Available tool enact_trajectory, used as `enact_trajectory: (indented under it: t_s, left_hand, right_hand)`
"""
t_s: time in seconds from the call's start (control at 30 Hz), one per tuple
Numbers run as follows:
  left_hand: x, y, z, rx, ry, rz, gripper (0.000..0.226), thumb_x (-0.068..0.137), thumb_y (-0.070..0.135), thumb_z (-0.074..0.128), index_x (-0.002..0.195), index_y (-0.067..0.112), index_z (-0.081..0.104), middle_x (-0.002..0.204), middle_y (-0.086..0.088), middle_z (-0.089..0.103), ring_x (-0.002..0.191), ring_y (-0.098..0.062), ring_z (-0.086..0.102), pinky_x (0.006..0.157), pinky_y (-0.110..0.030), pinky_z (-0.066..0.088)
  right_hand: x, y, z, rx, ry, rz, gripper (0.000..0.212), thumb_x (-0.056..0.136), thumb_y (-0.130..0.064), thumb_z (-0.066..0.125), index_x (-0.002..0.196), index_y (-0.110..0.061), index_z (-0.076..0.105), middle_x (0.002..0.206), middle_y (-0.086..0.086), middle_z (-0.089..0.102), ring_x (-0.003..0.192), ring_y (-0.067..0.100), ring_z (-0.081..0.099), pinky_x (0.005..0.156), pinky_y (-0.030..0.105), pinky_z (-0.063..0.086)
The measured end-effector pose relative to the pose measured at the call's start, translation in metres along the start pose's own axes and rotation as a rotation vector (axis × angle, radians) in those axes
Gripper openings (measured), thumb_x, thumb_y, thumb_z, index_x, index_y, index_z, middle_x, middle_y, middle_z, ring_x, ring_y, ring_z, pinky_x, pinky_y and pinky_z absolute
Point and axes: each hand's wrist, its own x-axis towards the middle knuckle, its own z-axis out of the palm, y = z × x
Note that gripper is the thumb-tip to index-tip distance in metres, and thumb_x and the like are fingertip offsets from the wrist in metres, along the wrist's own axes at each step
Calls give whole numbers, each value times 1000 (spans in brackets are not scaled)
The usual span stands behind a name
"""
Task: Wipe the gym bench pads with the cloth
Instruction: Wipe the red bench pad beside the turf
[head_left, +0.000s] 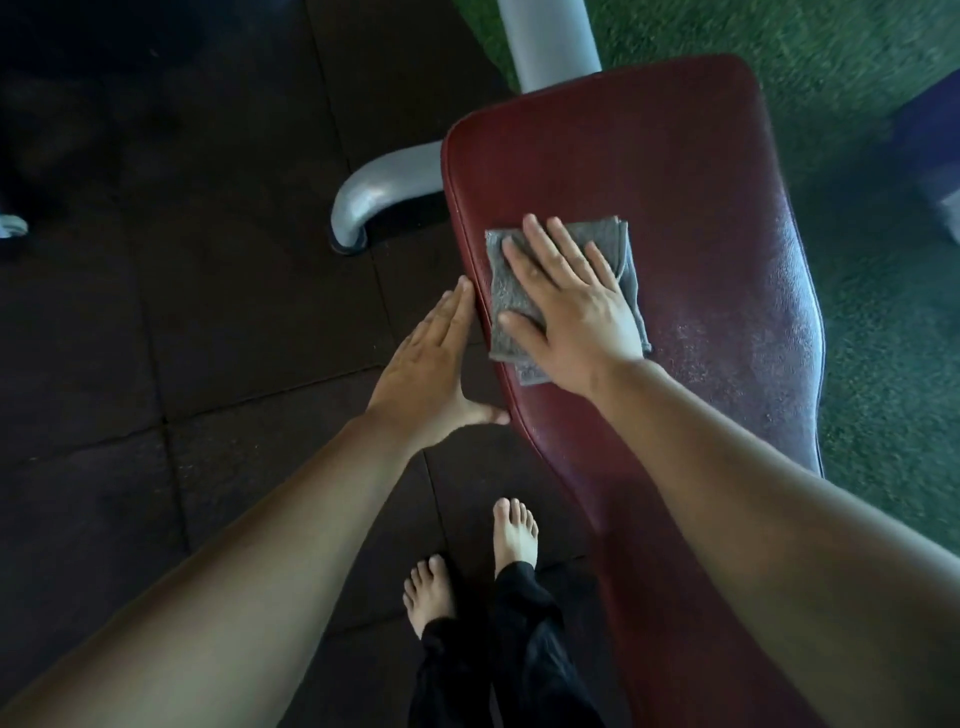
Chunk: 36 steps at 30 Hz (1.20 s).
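Pressure is the thing to get right in this step. The right hand (566, 306) lies flat on the folded grey cloth (626, 260), palm down, fingers straight and spread, curled round nothing. The cloth is pinned between the palm and the dark red bench pad (675, 171), toward the pad's 9 o'clock edge and roughly midway along its length. The left hand (426, 369) is open too. Its fingers lie straight along the pad's side at 8 o'clock of the cloth and the thumb touches the edge, seemingly to steady the person.

To wipe well, press evenly through the whole palm so the folded layers do not slide apart. Push in long overlapping strokes toward 12 o'clock, then work across to 3 o'clock. A pale speckled sheen shows on the vinyl there, though whether it is spray or glare cannot be told. A corner of the cloth pokes out at 6 o'clock beside the wrist, so the fold may bunch on a pull stroke. The seam along the 9 o'clock rim wants a pass as well. The silver frame tube (384, 192) sits at 10 o'clock, off the pad, and needs no wiping.
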Motion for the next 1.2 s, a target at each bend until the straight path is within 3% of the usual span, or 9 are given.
enact_trajectory:
  t_s: [0.23, 0.5, 0.73, 1.0, 1.2]
  left_hand:
    - [-3, 3, 7, -23, 32, 8, 156, 59, 65, 88, 162, 19, -21, 173, 5, -16, 159, -11, -8, 131, -37, 10]
    - [-3, 2, 8, -34, 15, -16, 156, 61, 66, 88, 159, 27, -27, 169, 16, -24, 156, -2, -17, 129, -31, 2]
    - [-7, 6, 8, 0, 73, 0, 156, 58, 70, 87, 163, 19, -18, 174, 1, -9, 160, -15, -4, 130, -35, 9]
    - [-20, 14, 14, 14, 48, -12, 148, 65, 65, 85, 163, 23, -18, 172, 10, -19, 157, -4, -15, 129, -30, 1]
    - [-30, 23, 12, 184, 109, 68, 140, 69, 73, 78, 165, 12, -3, 174, -6, -6, 161, -22, -3, 130, -42, 14]
  right_hand:
    - [-107, -15, 26, -22, -15, 39, 74, 103, -56, 43, 164, -22, 21, 173, -1, 2, 159, 19, -1, 128, 49, 13]
    - [-22, 4, 6, 3, -14, 183, 75, 103, -62, 31, 165, -28, 6, 173, -6, -6, 159, 16, -6, 129, 45, 5]
    - [-124, -10, 28, -17, -26, 99, 76, 103, -58, 42, 165, -22, 15, 173, 0, -1, 159, 18, -3, 129, 47, 10]
    - [-39, 15, 4, 44, -7, 322, 74, 104, -60, 26, 165, -25, 4, 173, -3, -7, 159, 17, -8, 129, 46, 3]
    - [-129, -8, 28, 23, -17, 234, 77, 103, -58, 36, 165, -22, 8, 173, 0, -3, 159, 18, -7, 129, 45, 5]
